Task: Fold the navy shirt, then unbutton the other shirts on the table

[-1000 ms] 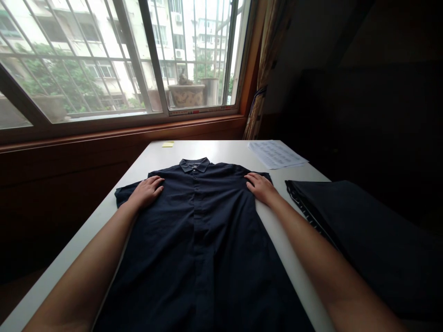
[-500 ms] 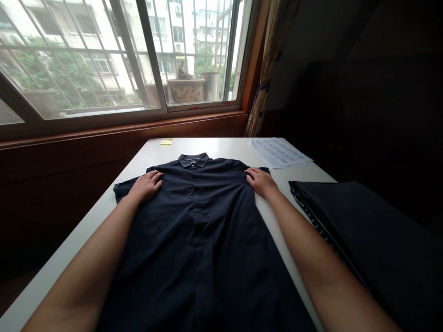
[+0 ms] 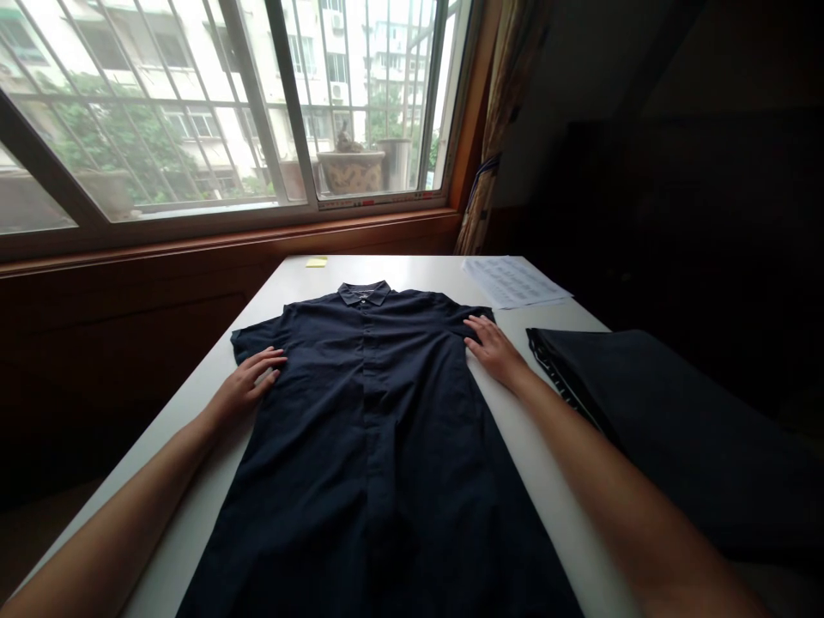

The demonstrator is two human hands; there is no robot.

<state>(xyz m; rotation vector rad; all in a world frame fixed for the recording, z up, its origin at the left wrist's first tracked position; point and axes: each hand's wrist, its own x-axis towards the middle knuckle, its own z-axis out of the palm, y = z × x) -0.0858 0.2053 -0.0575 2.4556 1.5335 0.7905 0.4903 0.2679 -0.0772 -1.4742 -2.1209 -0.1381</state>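
Note:
A dark navy short-sleeved shirt [image 3: 366, 412] lies front side up on a white table [image 3: 212, 386], its collar toward the window and its button front running down the middle. My left hand [image 3: 248, 382] rests at the shirt's left edge just below the sleeve, fingers spread on the cloth. On the other side, my right hand [image 3: 493, 348] lies at the edge below the right sleeve, its fingertips on the fabric and its fingers apart. Some creases run across the shirt's front. The lower hem is out of view.
Dark folded cloth [image 3: 675, 421] with a white-marked edge lies on the right side. Printed sheets [image 3: 515, 281] sit at the table's back right, and a yellow sticky note [image 3: 316, 262] at the back left. A barred window [image 3: 225, 112] and a tied curtain [image 3: 482, 189] stand behind.
My left hand has slid from the left shoulder area down and outward to the shirt's side. My right hand has shifted slightly outward and down. The view has moved a little.

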